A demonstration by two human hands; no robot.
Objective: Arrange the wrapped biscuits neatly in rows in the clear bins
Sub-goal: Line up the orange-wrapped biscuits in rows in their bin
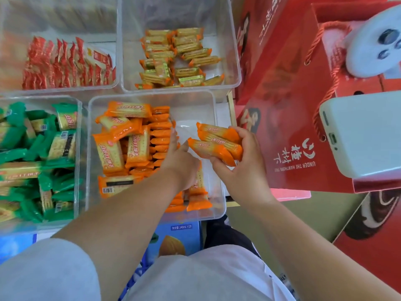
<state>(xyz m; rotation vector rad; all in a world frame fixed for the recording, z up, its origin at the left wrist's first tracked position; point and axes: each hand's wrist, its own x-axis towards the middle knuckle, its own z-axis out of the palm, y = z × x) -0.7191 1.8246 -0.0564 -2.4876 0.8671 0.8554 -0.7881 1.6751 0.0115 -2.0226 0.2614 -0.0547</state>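
Person sorts orange-wrapped biscuits in a clear bin (152, 94), the nearer right of four bins set edge to edge. The left hand (181, 158) reaches inside, fingers flat and open against a row of orange packs (161, 135) standing on edge along the middle of the bin. The right hand (244, 168) grips a stack of orange packs (217, 143) above the bin's right side, just inside its right wall. Between the row and that wall lies a bare strip of bin floor (191, 124); to the left of the row, loose packs (121, 144) lie piled up to the left wall.

The neighbouring bins hold green packs (43, 148), red packs (65, 66) and gold packs (180, 57). A red gift box (288, 127) stands close against the bin's right rim, printed "UNDER THE HAWTHORN TREE", upside down to the camera. A blue carton (181, 235) below the bin reads "240mL ×20". The wrappers' own lettering is too blurred to read.
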